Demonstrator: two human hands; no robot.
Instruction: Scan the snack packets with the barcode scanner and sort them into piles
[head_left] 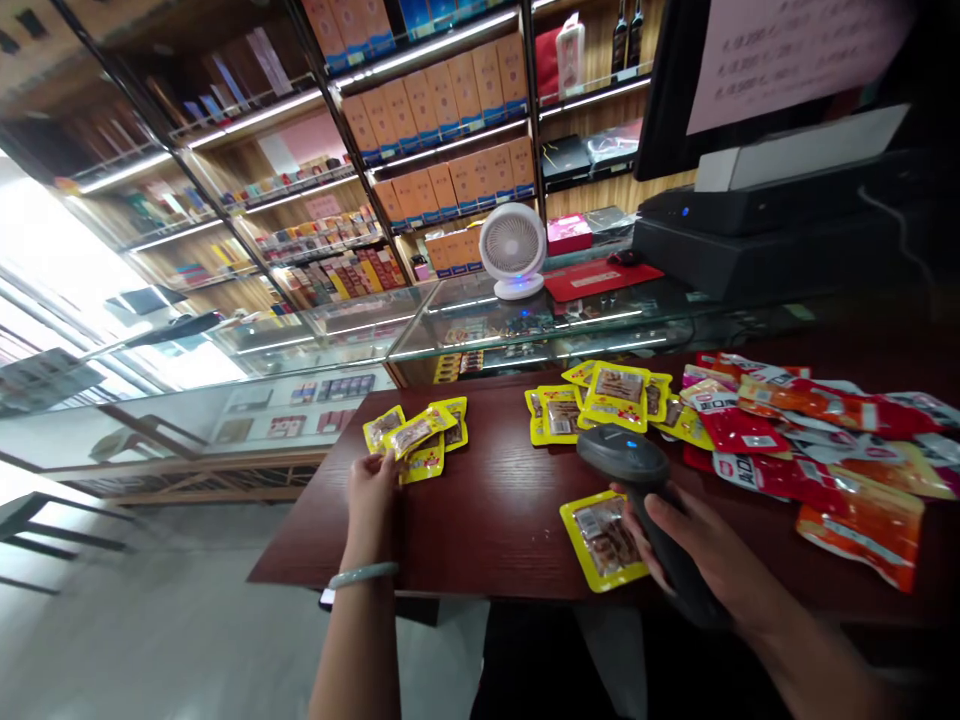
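My left hand is closed on the near edge of a yellow snack packet, lying over several like it at the table's left side. A pale bracelet circles that wrist. In my right hand is a dark barcode scanner, its head tilted up and forward. Below the scanner, a single yellow snack packet with a clear window lies near the table's front edge, partly covered by my right fingers. Farther back is a pile of yellow packets.
Red, orange and silver snack pouches are heaped on the right of the dark red table. Behind stand a glass display counter, a white fan, a red mat and a monitor. Stocked shelves line the wall.
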